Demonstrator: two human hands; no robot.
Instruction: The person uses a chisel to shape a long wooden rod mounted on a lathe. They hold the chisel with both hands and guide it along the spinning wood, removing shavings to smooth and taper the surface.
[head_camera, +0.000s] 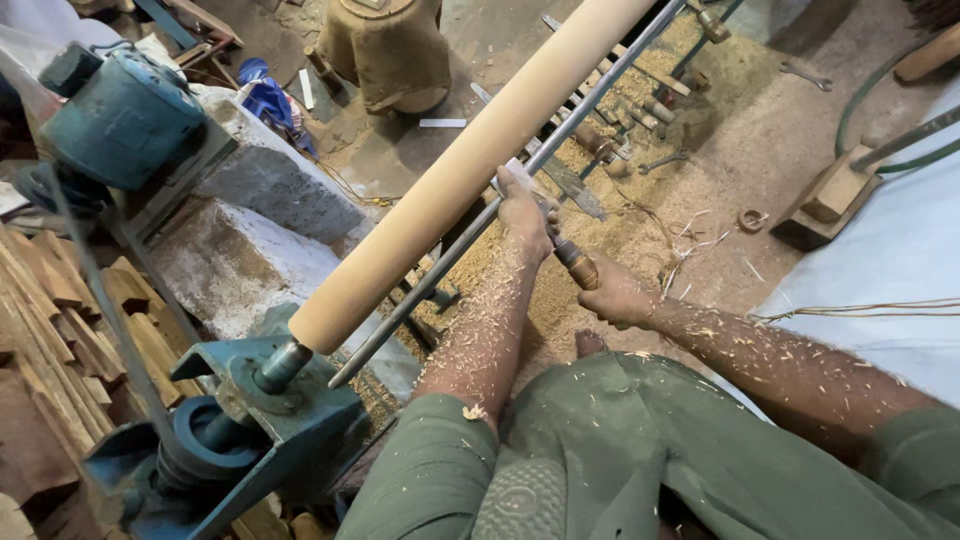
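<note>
A long pale wooden cylinder (470, 170) lies slantwise across the view, its near end seated in the blue headstock (270, 400) of a lathe, its far end running out of frame at the top; a thin metal rail (440, 275) runs just beside it along its length; the left hand (525, 205) presses down on that rail beside the cylinder, fingers closed over the front of a chisel (565, 250) and steadying it against the wood; the right hand (615, 295) sits nearer the body, wrapped tight round the chisel's brown handle (580, 268); both forearms are flecked with shavings; sawdust (720, 130) covers the floor beyond, where spare chisels and a spanner (805, 75) lie; a blue motor (120, 120) sits on a stone block (270, 180) at the left, above stacked wood offcuts (70, 310).
</note>
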